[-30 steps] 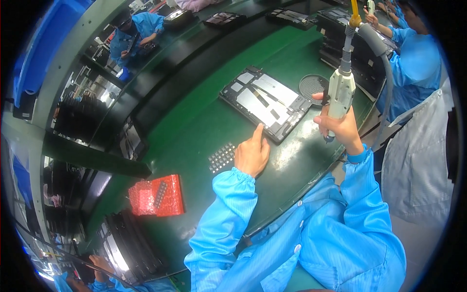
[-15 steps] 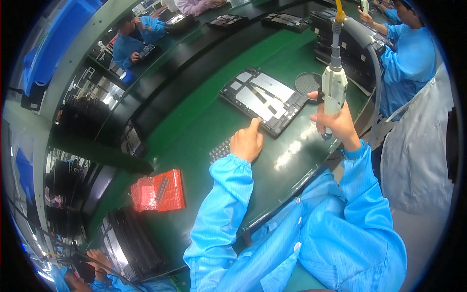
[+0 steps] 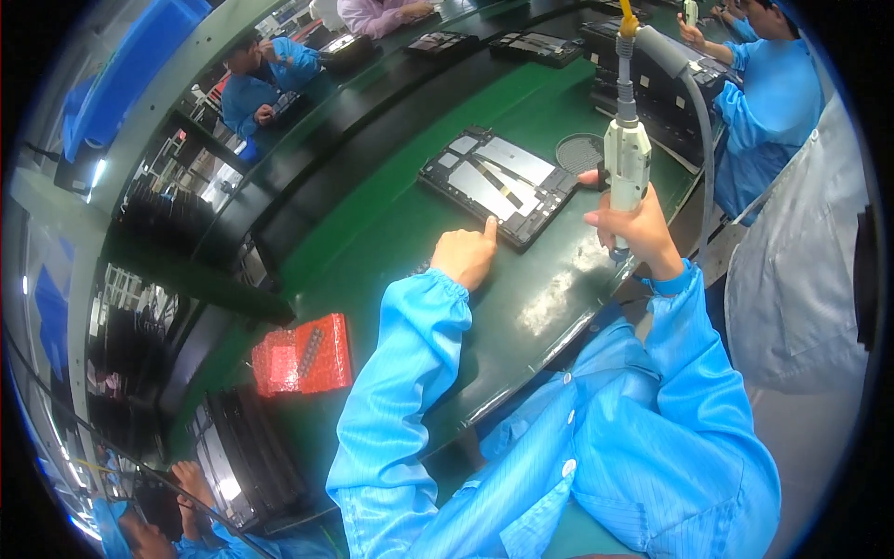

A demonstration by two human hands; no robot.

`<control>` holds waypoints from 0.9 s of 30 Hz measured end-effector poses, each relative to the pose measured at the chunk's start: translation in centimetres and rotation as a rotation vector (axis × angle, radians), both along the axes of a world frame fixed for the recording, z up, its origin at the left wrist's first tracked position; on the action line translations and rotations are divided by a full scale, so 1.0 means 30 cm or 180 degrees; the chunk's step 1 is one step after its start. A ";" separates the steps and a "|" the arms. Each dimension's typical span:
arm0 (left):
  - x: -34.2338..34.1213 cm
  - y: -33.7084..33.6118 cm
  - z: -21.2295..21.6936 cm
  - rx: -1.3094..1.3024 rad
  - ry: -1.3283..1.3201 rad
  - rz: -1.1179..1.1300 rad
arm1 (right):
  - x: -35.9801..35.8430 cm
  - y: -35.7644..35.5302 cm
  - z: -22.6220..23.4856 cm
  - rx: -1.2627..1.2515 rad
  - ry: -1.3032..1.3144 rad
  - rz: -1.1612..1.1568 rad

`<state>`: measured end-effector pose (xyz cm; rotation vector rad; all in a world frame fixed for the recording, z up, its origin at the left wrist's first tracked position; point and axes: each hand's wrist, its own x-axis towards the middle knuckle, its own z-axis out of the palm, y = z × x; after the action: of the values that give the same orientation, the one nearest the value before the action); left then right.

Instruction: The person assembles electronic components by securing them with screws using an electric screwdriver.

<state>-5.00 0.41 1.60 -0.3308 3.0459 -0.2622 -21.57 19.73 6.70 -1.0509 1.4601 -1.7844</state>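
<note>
Red pack [image 3: 303, 356] at 8 o'clock on green table [image 3: 391, 252], well apart from the hands. Left hand [image 3: 464, 255] loosely curled, holds nothing, index tip touching near edge of open tablet [image 3: 496, 185]. Tablet lies flat at 12 o'clock, back cover off. Right hand [image 3: 638, 228] at 2 o'clock, wrapped tight around upright electric screwdriver [image 3: 627, 158], just beside tablet's right edge

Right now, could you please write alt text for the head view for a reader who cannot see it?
A person in blue sleeves grips a hanging electric screwdriver in the right hand, while the left hand rests a finger on the edge of an opened tablet lying on a green workbench. A red bag lies nearer.
</note>
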 end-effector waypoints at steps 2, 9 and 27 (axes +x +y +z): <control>0.010 0.025 -0.017 0.0123 0.0262 0.0207 | -0.006 0.002 0.001 0.0053 0.0016 -0.0041; 0.080 0.108 -0.123 0.0904 0.1862 0.0270 | -0.108 -0.015 -0.009 -0.0185 0.0363 -0.0364; -0.105 0.144 -0.034 0.1383 0.2483 -0.0385 | -0.420 -0.365 -0.093 -0.0672 0.0227 -0.0402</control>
<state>-8.16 4.72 0.59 -0.2580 3.7342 0.6833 -34.16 8.78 3.90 -1.1594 1.4310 -2.0455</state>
